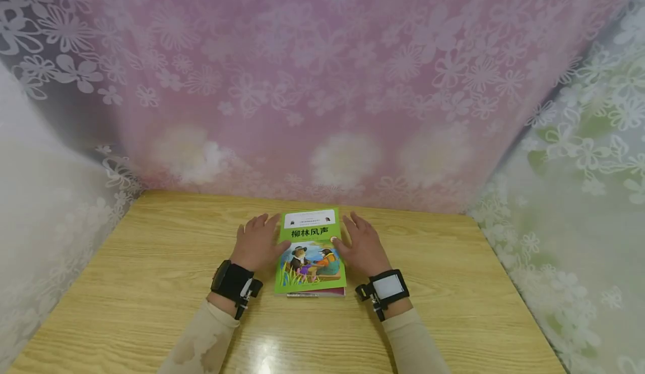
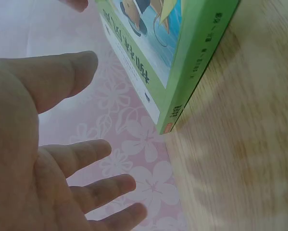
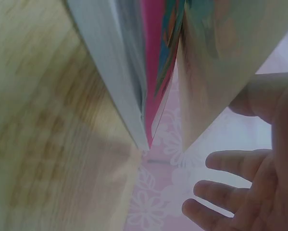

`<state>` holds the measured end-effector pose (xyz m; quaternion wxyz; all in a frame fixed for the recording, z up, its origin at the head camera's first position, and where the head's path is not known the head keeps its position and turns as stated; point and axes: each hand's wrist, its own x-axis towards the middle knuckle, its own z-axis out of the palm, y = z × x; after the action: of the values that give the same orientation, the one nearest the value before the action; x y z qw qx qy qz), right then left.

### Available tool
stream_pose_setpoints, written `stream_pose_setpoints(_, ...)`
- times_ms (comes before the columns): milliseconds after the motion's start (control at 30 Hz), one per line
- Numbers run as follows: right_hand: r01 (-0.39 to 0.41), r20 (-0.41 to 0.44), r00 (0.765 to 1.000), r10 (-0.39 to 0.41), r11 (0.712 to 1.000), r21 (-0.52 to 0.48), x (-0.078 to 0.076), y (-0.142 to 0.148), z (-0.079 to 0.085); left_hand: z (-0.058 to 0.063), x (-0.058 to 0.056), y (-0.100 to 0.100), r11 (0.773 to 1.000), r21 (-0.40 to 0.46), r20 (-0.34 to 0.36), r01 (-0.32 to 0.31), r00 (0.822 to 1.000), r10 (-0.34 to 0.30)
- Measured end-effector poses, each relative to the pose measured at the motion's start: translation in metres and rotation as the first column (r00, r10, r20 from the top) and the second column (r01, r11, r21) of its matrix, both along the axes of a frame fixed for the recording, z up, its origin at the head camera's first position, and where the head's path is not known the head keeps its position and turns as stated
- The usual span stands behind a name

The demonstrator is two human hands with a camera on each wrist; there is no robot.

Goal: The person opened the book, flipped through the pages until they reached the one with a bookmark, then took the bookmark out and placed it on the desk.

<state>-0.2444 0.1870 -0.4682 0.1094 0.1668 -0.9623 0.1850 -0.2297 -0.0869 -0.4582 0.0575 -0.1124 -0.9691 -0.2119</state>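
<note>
A green paperback book with Chinese lettering and cartoon animals on its cover lies on the wooden table. My left hand is at its left side, fingers spread. In the left wrist view, the thumb stands apart from the book's green spine. On the other side is my right hand, its fingers extended and its thumb at the cover's edge. The right wrist view shows the front cover raised off the pages; whether the thumb touches it, I cannot tell.
A pink floral cloth hangs behind the table. Pale floral cloth borders the right side, and a whitish one the left. Both wrists wear black straps with devices.
</note>
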Motion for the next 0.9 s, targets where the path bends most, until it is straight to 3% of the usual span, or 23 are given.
stream_pose_setpoints(267, 0.023, 0.053, 0.998, -0.021, 0.999, -0.034, 0.001, -0.002, -0.002, 0.001, 0.001, -0.003, 1.0, 0.004, -0.039, -0.015, 0.999, 0.015)
stream_pose_setpoints(533, 0.045, 0.061, 0.997, -0.045, 0.999, -0.009, 0.0, -0.003, -0.007, 0.003, 0.003, -0.001, 0.997, 0.067, 0.026, -0.026, 0.999, 0.024)
stream_pose_setpoints(900, 0.018, 0.044, 0.999, -0.018, 1.0, -0.001, 0.003, -0.006, -0.008, 0.001, 0.002, -0.004, 1.0, 0.024, 0.001, 0.013, 1.0, -0.013)
